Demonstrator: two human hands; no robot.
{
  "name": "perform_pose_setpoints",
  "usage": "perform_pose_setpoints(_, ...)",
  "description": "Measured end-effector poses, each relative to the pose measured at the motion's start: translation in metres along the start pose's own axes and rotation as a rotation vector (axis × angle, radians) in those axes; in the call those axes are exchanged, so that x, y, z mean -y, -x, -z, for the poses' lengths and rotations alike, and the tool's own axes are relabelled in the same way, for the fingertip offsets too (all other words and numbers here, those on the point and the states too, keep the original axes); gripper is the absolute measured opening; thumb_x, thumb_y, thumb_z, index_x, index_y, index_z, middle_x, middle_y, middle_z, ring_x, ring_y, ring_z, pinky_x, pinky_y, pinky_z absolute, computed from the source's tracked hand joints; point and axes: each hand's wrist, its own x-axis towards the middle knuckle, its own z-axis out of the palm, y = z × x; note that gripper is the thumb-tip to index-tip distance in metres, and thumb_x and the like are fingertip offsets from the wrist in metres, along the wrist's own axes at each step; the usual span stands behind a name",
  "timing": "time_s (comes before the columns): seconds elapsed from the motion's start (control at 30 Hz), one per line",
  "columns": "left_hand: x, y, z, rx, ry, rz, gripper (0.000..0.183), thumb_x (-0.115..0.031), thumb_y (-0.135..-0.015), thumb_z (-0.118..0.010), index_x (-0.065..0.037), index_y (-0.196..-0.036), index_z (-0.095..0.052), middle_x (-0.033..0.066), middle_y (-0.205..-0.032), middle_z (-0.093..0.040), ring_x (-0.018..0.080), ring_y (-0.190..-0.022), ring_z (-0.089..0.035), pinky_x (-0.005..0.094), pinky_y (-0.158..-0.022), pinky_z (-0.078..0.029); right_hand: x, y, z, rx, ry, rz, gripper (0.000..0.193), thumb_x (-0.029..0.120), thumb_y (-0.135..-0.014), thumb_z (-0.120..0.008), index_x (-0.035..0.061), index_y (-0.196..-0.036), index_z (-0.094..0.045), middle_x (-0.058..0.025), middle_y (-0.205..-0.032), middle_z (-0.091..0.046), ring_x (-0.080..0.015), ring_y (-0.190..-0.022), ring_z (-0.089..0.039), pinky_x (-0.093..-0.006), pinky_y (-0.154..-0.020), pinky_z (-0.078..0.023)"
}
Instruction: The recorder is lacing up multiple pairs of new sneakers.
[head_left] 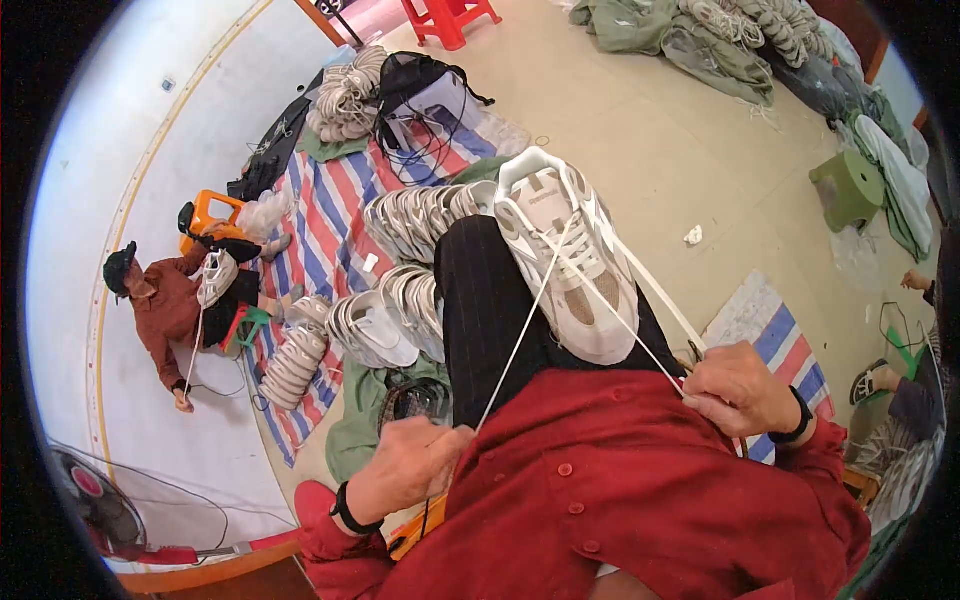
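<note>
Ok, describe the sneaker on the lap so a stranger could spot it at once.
Find the red shirt, then the dark trousers above it. On them sits the pale sneaker, toe toward the shirt. Unlike the shoes packed in rows, its laces run taut to the left hand and right hand.

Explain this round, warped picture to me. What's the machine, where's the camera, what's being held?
No machine: these are a person's bare hands. The camera is a wide fisheye worn on their head, looking down, so straight edges bend near the rim. The left hand and right hand each grip white laces leading from a pale shoe resting on the dark-trousered leg. On the floor, a striped sheet bears rows of similar shoes. At left, another person also handles a shoe.
</note>
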Motion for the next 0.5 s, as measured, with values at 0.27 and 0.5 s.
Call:
perform_pose_setpoints(0.27, 0.057, 0.003, -0.021, -0.171, 0.096, 0.245, 0.007, -0.007, -0.089, -0.058, -0.002, -0.093, -0.062, 0.0153, -0.069, -0.059, 0.0335, -0.062, -0.059, 0.0385, -0.058, -0.047, 0.009, 0.021, -0.006, -0.023, -0.338, -0.220, 0.005, 0.009, -0.086, -0.064, 0.0041, -0.086, -0.063, -0.0112, -0.071, -0.063, -0.0256, -0.060, -0.064, -0.0310, -0.051, -0.046)
perform_pose_setpoints(0.5, 0.185, -0.033, 0.036, -0.524, -0.295, 0.367, 0.017, -0.008, -0.083, -0.058, -0.001, -0.097, -0.065, 0.0186, -0.088, -0.065, 0.0359, -0.085, -0.062, 0.0417, -0.076, -0.049, -0.029, -0.047, 0.072, -0.594, -0.023, -0.435, 0.017, 0.018, -0.090, -0.058, 0.0017, -0.089, -0.062, 0.0025, -0.068, -0.054, -0.0082, -0.063, -0.049, -0.0252, -0.056, -0.039)
